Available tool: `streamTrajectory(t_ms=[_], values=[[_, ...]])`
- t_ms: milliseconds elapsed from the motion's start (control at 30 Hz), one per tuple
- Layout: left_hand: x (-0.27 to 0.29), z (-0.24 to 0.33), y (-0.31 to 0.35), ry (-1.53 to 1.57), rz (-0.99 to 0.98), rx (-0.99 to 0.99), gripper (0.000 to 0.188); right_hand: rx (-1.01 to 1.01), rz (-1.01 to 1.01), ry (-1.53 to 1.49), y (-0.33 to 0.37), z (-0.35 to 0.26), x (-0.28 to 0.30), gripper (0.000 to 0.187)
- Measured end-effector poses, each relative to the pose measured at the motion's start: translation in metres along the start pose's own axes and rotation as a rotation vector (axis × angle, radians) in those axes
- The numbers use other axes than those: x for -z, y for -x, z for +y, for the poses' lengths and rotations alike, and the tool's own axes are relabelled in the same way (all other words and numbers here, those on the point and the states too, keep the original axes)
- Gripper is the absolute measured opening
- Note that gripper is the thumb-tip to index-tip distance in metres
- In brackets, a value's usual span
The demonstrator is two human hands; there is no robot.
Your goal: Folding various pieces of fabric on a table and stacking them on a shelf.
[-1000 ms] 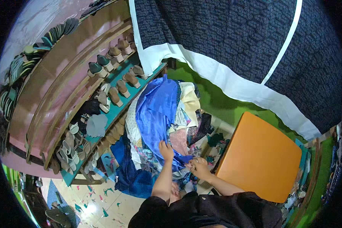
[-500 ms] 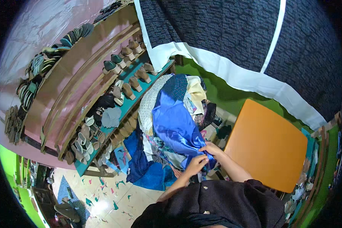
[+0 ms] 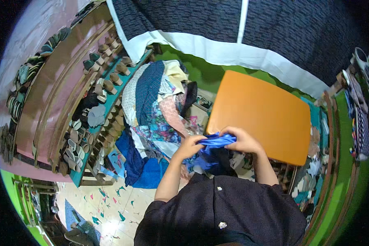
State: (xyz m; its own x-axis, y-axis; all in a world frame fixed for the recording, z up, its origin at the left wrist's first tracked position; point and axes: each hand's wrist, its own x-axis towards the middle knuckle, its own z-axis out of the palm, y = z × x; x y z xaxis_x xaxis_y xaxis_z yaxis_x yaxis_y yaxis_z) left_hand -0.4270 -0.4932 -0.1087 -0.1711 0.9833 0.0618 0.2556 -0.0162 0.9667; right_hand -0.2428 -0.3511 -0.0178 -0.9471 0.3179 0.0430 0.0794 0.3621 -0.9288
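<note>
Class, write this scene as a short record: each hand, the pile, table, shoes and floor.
Left hand: grips bunched blue cloth
Right hand: grips the same cloth
Pile: mixed fabrics, left of the table
Table: orange top, beyond the right hand
Shoes: on a teal shelf, left of the pile
Floor: pale tiles, small scattered scraps
</note>
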Motion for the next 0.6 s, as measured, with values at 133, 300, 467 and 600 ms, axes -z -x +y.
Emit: streamTrajectory(t_ms=[133, 300, 467, 600], values=[[-0.023, 0.059, 0.009, -0.049, 0.056, 0.011, 0.013, -0.173, 0.334, 0.241, 0.071, 0.0, 0.019, 0.032], [-0.056, 0.108, 0.005, -0.326, -0.058, -0.192, 0.019, -0.142, 0.745, 0.498, 0.147, 0.009, 0.035, 0.024], [-0.084, 0.12, -0.015, -0.424, 0.022, -0.567, 0.021, -0.265, 0.908, -0.035, 0.215, 0.027, 0.064, 0.022], [-0.114, 0.111, -0.016, 0.259, -0.144, -0.057, 0.03, -0.059, 0.858, -0.485, 0.252, -0.006, 0.058, 0.031]])
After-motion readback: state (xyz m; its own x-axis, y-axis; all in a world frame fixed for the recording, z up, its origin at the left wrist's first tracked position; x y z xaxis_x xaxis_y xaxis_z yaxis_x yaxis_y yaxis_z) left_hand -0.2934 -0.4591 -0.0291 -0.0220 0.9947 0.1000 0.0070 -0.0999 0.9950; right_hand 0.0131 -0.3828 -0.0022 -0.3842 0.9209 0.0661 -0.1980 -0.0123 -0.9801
